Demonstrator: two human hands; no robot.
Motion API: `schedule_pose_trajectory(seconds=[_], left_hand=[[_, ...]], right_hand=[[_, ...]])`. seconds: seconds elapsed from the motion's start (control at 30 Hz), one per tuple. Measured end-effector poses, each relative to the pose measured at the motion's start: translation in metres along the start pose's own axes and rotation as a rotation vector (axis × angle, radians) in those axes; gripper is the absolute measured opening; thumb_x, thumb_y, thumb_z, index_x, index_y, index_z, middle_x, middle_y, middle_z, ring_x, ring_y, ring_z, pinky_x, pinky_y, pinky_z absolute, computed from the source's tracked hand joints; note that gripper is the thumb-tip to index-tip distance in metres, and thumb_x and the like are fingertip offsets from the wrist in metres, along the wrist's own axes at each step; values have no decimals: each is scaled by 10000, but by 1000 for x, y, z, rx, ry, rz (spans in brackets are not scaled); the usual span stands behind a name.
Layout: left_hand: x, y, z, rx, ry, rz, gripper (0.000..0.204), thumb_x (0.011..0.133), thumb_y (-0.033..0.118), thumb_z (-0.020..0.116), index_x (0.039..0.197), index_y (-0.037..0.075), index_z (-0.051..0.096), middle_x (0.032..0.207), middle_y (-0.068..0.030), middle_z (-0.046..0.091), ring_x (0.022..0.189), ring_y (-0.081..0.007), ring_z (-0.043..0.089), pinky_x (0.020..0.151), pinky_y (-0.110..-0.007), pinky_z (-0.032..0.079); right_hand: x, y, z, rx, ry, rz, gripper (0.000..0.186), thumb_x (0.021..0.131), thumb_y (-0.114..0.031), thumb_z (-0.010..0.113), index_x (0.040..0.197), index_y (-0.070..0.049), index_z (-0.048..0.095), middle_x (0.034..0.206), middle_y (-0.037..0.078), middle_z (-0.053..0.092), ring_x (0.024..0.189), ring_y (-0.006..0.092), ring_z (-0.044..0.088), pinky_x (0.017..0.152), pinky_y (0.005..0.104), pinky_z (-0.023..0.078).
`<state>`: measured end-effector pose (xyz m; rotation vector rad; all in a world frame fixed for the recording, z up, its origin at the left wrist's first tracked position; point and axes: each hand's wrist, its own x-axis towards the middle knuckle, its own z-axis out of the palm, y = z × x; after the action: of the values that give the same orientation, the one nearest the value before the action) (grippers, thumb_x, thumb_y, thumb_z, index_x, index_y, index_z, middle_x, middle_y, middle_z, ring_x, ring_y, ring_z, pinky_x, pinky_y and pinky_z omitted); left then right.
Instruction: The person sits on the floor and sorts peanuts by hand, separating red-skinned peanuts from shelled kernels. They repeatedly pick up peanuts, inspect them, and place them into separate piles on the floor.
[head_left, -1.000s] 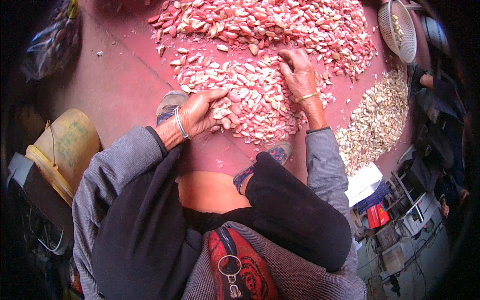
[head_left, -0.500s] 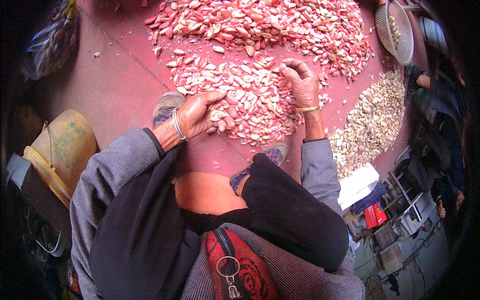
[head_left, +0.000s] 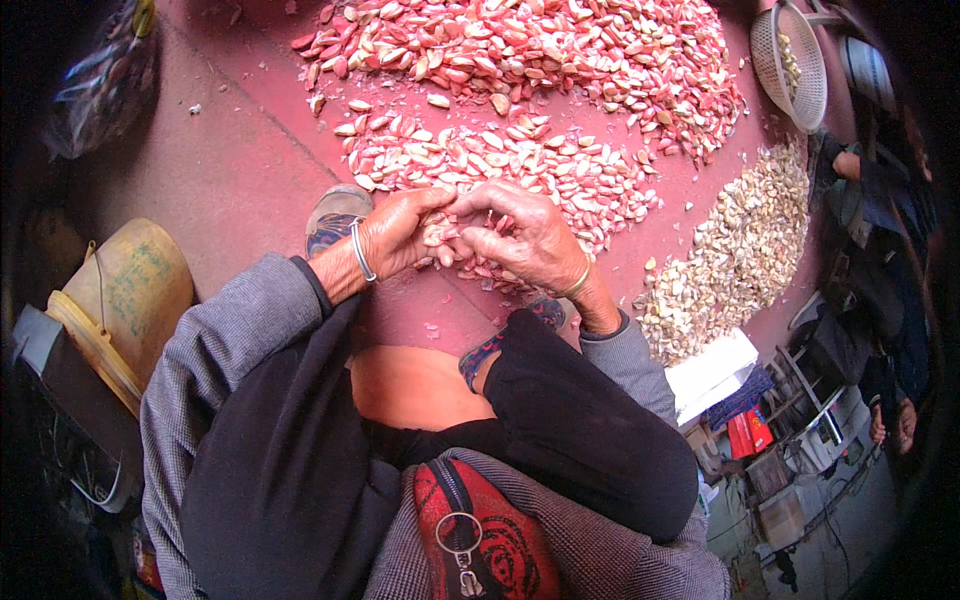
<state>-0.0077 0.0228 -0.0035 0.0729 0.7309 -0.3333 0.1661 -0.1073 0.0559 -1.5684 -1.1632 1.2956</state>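
Observation:
Pink-and-white, clove-shaped pieces that look like garlic cloves lie loose in a small heap (head_left: 560, 170) on the red floor before me. My left hand (head_left: 395, 232), a silver bangle at its wrist, is curled around several such pieces (head_left: 440, 240) above the heap's near left edge. Right beside it, my right hand (head_left: 530, 235) has its thumb and fingers bent together in a pinch, close to the left fingertips. Whatever sits between the right fingers is too small to make out. Both hands cover part of the heap.
Beyond lies a larger pink-and-white heap (head_left: 540, 50). To the right spreads a pale cream heap (head_left: 740, 240), with a white strainer basket (head_left: 815, 75) at the far right. A yellowish bucket (head_left: 140, 290) lies tipped at left. Another person's hand (head_left: 906, 425) shows at the right rim.
My right hand has come left and nearer from the heap's right side to meet my left hand. The left hand has hardly moved and keeps its pieces.

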Motion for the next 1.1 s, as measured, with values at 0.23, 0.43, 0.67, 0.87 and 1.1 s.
schedule_pose_trajectory(seconds=[0.23,0.43,0.67,0.87,1.1], left_hand=[[-3,0,-2,58,4,-35,345,1070,281,438,1072,-17,611,862,-161,702,687,-254,719,498,-290,591],[-4,-1,-4,52,1,-28,345,1072,289,440,1045,-5,618,847,-153,705,679,-246,717,493,-286,590],[-4,-1,-4,42,-22,-5,324,1072,243,421,1105,-25,598,849,-160,692,682,-262,718,492,-294,584],[-4,-1,-5,64,-3,-24,315,1075,244,416,1104,-22,584,834,-158,687,682,-274,721,484,-296,583],[-4,-1,-7,60,-39,-4,304,1066,239,442,1055,-18,605,854,-161,704,684,-257,723,499,-286,599]], right_hand=[[30,48,-32,-539,513,-36,259,908,-21,602,1159,-17,662,1048,143,663,960,281,654,849,378,518],[52,73,-21,-855,546,-116,301,823,-9,612,1105,-88,682,1066,101,636,1076,299,568,893,436,446],[21,68,-12,-561,567,-60,222,786,60,583,912,-87,692,942,79,665,944,281,605,840,406,461],[43,70,-28,-650,619,-189,416,786,105,546,1153,-45,669,1088,141,663,1040,324,603,900,428,487],[48,62,3,-736,346,-228,404,822,-16,610,1222,-58,641,1213,112,623,1141,305,567,966,455,445]])
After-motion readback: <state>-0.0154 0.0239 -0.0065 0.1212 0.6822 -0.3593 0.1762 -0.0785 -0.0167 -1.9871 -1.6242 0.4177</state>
